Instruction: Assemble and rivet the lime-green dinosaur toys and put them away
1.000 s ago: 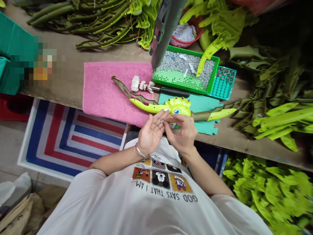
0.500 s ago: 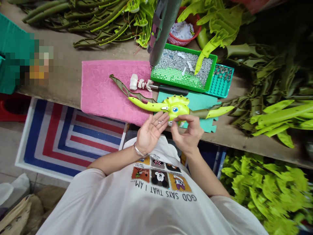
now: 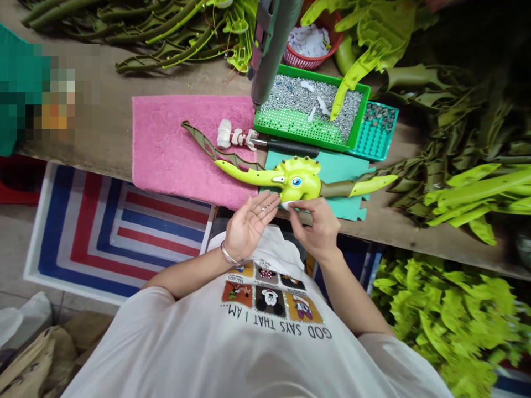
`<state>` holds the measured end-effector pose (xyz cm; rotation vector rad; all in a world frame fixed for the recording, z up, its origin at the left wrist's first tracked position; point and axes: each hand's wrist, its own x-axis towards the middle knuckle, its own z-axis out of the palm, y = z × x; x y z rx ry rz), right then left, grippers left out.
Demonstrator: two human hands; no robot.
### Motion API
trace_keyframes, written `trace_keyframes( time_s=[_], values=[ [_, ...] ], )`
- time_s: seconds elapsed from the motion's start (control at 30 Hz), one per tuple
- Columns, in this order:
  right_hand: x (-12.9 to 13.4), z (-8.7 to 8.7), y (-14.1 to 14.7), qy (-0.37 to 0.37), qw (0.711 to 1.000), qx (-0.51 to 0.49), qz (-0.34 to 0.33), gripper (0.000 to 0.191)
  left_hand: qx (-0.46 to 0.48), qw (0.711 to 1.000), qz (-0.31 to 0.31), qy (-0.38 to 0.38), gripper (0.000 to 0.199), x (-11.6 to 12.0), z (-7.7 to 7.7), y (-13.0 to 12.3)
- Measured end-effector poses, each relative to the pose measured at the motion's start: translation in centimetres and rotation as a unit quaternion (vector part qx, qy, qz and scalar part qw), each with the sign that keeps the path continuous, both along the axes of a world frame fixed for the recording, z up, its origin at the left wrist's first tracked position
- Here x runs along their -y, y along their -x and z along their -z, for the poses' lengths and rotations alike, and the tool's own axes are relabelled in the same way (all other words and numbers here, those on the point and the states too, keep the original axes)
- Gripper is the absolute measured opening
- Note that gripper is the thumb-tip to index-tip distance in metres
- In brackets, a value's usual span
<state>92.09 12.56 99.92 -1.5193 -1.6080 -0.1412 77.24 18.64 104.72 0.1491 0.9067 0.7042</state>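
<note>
My left hand (image 3: 248,224) lies palm up with the fingers stretched out, and a few small screws (image 3: 266,208) rest on them. Just right of it, my right hand (image 3: 317,228) is closed in a pinch at the lower edge of a lime-green dinosaur-head toy bow (image 3: 305,190). What sits between its fingertips is too small or hidden to make out. The toy has a blue eye, a white beak tip and long arms to both sides. It lies on a teal foam mat (image 3: 346,207) and partly over a pink towel (image 3: 166,149).
Behind the toy stand a green tray of screws (image 3: 307,130), a teal tray (image 3: 375,141) and a red basket (image 3: 311,59). A grey power screwdriver (image 3: 271,55) hangs above the towel. A black-handled tool (image 3: 292,147) lies nearby. Green parts (image 3: 440,326) are heaped at right.
My right hand has shifted slightly left and its fingertips have come down to the toy's beak. My left hand has moved a little left, still palm up with the screws.
</note>
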Motion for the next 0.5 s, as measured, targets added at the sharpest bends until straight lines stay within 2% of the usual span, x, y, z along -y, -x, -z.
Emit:
trace_keyframes(
  time_s=[0.2, 0.37, 0.5],
  values=[
    [-0.1, 0.6, -0.2, -0.003, 0.999, 0.051, 0.01, 0.026, 0.003, 1.0, 0.003, 0.007, 0.046, -0.1, -0.2, 0.1],
    [-0.5, -0.6, 1.1, -0.01, 1.0, -0.002, 0.003, 0.029, 0.009, 1.0, -0.002, 0.01, 0.047, 0.0, -0.2, 0.1],
    [-1.4, -1.1, 2.4, -0.003, 1.0, -0.005, -0.01, 0.024, 0.008, 1.0, -0.01, 0.007, 0.047, -0.1, -0.3, 0.1]
  ],
)
